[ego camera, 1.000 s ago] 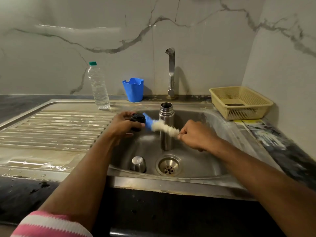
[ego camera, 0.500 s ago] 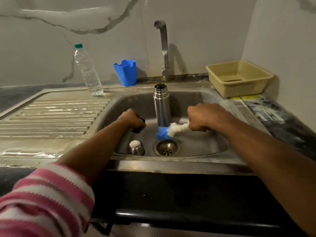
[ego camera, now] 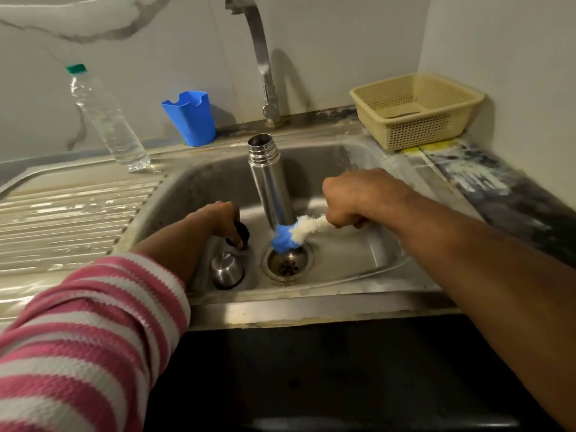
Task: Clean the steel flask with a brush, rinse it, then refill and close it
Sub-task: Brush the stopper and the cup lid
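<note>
Steel flask (ego camera: pixel 270 182) stands upright and uncapped in the sink (ego camera: pixel 367 260), just behind the drain (ego camera: pixel 287 263). Right hand (ego camera: pixel 352 198) is clenched around the brush (ego camera: pixel 296 232), right of the flask; blue tip is down at the flask's base, above the drain, white bristles just beside the fist. Left hand (ego camera: pixel 215 218), left of the flask, grasps a small black piece (ego camera: pixel 240 233), probably the stopper, low near the sink floor. Steel cap cup (ego camera: pixel 227 271) sits upside down left of the drain.

Risks, as a judgement: nothing steadies the flask, so a sideways brush stroke at its base could tip it over; it is tall and narrow. The brush is gripped close to the bristles, so little reach is left for going inside the neck. The black piece could slip towards the drain if let go there.

Around: tap (ego camera: pixel 265 67) behind the flask, no water seen running. Blue cup (ego camera: pixel 190 118) and plastic water bottle (ego camera: pixel 109 120) behind-left of the flask, yellow basket (ego camera: pixel 417 110) behind-right on the counter. Nothing blocks the flask mouth; the cap cup crowds the left hand's spot.
</note>
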